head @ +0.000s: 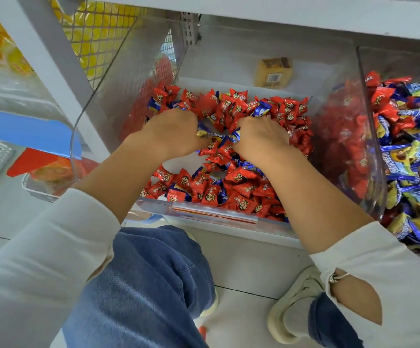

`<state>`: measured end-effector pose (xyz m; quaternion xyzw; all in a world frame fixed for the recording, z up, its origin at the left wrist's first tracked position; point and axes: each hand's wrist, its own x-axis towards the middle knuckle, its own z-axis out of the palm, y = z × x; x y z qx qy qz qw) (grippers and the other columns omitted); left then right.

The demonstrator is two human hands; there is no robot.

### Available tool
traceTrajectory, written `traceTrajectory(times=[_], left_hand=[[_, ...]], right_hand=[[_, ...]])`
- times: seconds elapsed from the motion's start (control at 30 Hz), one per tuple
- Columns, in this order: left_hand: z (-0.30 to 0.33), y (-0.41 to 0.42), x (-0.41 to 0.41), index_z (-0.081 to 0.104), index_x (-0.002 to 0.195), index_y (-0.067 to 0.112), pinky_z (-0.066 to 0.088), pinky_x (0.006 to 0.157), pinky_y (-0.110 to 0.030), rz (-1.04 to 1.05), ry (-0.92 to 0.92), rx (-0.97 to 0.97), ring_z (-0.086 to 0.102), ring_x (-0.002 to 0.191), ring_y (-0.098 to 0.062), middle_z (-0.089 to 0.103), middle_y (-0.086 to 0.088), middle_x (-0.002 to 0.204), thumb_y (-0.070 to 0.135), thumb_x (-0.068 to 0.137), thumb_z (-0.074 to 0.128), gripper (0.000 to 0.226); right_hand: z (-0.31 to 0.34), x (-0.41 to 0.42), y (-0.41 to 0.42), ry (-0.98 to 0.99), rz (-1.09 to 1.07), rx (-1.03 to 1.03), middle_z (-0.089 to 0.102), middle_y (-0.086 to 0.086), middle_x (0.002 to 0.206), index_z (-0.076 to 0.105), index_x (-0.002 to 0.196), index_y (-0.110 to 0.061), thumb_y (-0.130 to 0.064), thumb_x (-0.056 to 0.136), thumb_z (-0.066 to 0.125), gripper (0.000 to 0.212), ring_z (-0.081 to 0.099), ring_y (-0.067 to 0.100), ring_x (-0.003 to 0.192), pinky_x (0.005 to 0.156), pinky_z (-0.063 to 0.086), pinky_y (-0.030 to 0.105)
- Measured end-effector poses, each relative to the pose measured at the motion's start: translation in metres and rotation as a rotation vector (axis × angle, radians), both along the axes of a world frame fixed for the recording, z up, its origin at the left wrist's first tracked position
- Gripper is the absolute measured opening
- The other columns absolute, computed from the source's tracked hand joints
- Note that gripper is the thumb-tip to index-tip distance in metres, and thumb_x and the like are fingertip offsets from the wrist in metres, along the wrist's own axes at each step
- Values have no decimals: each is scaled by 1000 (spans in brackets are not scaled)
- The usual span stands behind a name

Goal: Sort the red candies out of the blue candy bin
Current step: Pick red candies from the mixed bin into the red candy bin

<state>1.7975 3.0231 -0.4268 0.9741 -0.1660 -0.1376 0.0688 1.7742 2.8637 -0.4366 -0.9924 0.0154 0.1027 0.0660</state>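
A clear plastic bin (214, 214) in the middle holds mostly red candies (241, 189) with a few blue candies (260, 110) mixed in. Both my hands are inside it, backs up, fingers curled down into the pile. My left hand (173, 133) grips blue-wrapped candies that stick out at its thumb side. My right hand (261, 139) grips a blue candy (236, 136) at its inner edge. To the right stands a second clear bin (369, 136) full of blue candies (405, 167) with red ones (385, 96) scattered on top.
A small tan box (274, 72) lies at the back of the middle bin. White shelf frame (53, 59) and yellow packs (96, 23) stand at the left. My jeans knee (158, 277) and white shoe (294, 310) are on the floor below.
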Motion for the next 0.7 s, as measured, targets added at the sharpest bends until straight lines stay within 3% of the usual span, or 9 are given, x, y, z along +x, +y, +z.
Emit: traceTrajectory(times=[0.1,0.2,0.27,0.33,0.4,0.5,0.57,0.7], left_hand=[[5,-9,4,43,76,11,26,50,-29,-91,-143,-98,46,64,-23,40,2,63,31,85,61,28],[1,-14,11,55,92,13,25,49,-27,-174,-141,-42,51,75,-25,42,6,64,25,83,61,16],[-4,-17,12,59,106,16,29,53,-27,-214,-94,14,55,84,-27,50,4,71,24,83,63,25],[-9,-17,14,57,119,18,34,61,-29,-227,-85,27,58,95,-28,61,-2,91,29,84,66,38],[-13,-16,15,59,115,18,34,62,-30,-231,-109,20,58,97,-28,63,-6,97,33,84,66,36],[-9,-9,14,58,86,18,34,60,-30,-179,-128,-79,56,84,-26,54,3,74,39,82,66,23],[1,-3,12,54,78,17,33,59,-28,-124,-151,-166,51,74,-23,45,7,65,39,82,67,26],[30,5,0,61,86,15,37,62,-29,-40,-222,-246,52,72,-21,53,0,70,45,80,67,32]], right_hand=[[1,0,0,13,18,14,59,9,111,52,125,-17,-12,91,56,35,55,30,102,68,37,32],[2,-2,-1,19,37,12,53,7,96,50,125,-18,-6,90,54,38,50,27,88,67,36,32],[4,-2,-1,36,51,7,52,6,97,51,126,-20,-2,89,51,41,46,25,84,67,36,33],[4,-1,0,55,73,-2,55,9,112,53,127,-23,0,89,50,45,52,28,93,68,37,33],[3,-1,0,50,83,-12,55,9,118,54,127,-25,1,89,50,46,55,30,101,68,37,33],[1,-2,1,30,71,-43,56,9,121,55,126,-24,-3,90,52,41,55,31,106,69,38,33],[1,-3,3,17,59,-34,56,9,121,55,126,-25,-9,91,53,39,56,31,107,70,39,32],[19,-6,7,-71,-43,357,58,4,126,54,129,-25,-31,94,53,35,55,26,113,82,43,32]])
